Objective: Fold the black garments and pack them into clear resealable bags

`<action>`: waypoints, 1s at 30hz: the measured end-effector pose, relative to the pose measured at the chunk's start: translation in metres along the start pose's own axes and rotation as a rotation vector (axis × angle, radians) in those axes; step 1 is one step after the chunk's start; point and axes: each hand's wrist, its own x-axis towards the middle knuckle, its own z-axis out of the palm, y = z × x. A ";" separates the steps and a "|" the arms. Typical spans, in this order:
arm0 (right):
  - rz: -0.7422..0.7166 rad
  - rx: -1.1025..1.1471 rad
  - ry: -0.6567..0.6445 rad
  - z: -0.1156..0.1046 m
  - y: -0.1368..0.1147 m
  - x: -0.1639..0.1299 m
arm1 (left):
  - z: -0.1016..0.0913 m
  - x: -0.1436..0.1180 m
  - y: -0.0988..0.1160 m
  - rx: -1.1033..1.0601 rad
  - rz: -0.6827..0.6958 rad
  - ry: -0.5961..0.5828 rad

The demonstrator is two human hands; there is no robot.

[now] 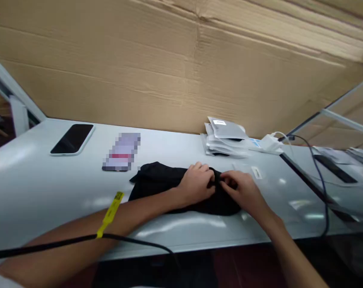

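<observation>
Near the front edge of the white table (34, 192), the left hand (196, 184) and right hand (244, 192) both pinch a fold of the black garment (157, 182), apparently closed on it, with a stack of packets (226, 140) toward the back edge.

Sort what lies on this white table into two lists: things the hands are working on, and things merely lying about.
In hand:
- black cloth, gripped by left hand and right hand

Lying about:
- phone
- stack of grey packets
- white charger
- yellow tag on a black cable
- small white label
</observation>
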 end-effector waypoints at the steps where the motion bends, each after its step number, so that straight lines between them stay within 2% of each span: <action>1: 0.003 0.003 0.004 0.000 0.000 0.000 | 0.001 0.000 0.000 0.005 -0.006 0.003; 11: 0.033 -0.005 0.051 0.000 -0.001 0.001 | 0.003 0.001 -0.003 0.047 0.035 0.012; 18: 0.031 -0.005 0.029 0.000 -0.001 0.001 | 0.002 -0.004 0.000 0.149 0.203 0.079; 25: -0.014 0.007 -0.113 -0.008 0.000 0.002 | 0.005 -0.004 -0.004 0.163 0.306 0.127; 30: 0.019 0.014 -0.224 -0.014 -0.002 0.001 | 0.008 -0.005 -0.008 0.121 0.348 0.153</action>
